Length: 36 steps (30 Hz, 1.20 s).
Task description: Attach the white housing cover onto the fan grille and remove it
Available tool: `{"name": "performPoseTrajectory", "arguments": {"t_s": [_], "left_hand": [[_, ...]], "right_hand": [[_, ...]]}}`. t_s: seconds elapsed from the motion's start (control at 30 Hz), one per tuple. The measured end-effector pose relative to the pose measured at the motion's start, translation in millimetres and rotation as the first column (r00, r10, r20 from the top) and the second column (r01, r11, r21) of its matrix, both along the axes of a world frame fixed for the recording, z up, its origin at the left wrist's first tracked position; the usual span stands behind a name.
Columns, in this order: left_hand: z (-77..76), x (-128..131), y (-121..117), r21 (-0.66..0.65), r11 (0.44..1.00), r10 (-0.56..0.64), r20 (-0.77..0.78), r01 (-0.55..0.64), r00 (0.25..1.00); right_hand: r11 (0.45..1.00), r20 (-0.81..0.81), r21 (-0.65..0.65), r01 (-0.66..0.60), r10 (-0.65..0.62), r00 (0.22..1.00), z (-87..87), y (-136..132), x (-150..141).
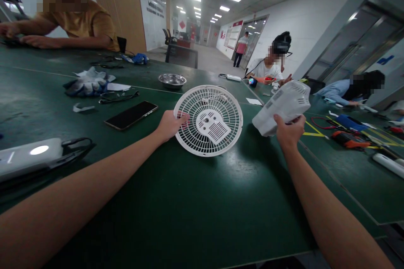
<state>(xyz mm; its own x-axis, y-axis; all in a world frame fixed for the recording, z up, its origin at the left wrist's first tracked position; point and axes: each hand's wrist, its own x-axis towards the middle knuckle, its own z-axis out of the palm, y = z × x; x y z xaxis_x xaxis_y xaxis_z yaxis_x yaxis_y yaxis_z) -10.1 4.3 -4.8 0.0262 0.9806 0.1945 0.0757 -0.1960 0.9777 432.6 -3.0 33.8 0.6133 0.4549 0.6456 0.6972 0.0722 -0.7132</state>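
A round white fan grille (210,119) is tilted up off the dark green table (195,210), its lower edge resting on the surface. My left hand (170,125) is closed on the grille's left rim. My right hand (288,130) grips a white plastic fan body (284,107) from below and holds it above the table, to the right of the grille. The two parts are apart.
A black phone (131,114) lies left of the grille, a steel bowl (172,80) behind it, gloves (90,84) and cables farther left. A grey device (30,157) sits near my left arm. Tools (350,138) lie at the right. Other people sit around the table.
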Motion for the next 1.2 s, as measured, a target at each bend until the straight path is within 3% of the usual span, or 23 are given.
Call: {"name": "performPoseTrajectory", "arguments": {"t_s": [0.23,0.63,0.83,1.03,1.2], "left_hand": [[3.4,0.6,-1.9,-0.017,1.0,0.016,0.017,-0.016,1.0],[4.4,1.3,-1.1,-0.029,0.999,0.023,0.0,-0.023,1.0],[5.7,2.2,-2.8,-0.039,0.998,0.045,-0.01,-0.045,0.999],[5.3,1.1,-3.3,-0.038,0.999,0.013,-0.003,-0.013,1.0],[4.0,0.5,-3.6,-0.022,1.0,0.004,0.016,-0.004,1.0]], "right_hand": [[0.987,0.006,-0.156,0.034,-0.033,0.999,-4.5,1.7,23.4],[0.98,-0.047,-0.197,0.019,-0.029,0.999,-1.8,0.8,28.4],[0.98,-0.01,-0.184,-0.08,0.08,0.997,-4.4,0.6,28.8],[0.979,-0.029,-0.186,-0.08,0.076,0.997,-9.2,3.3,34.6],[0.989,0.039,-0.081,-0.121,0.124,0.992,-11.0,9.3,38.3]]}}
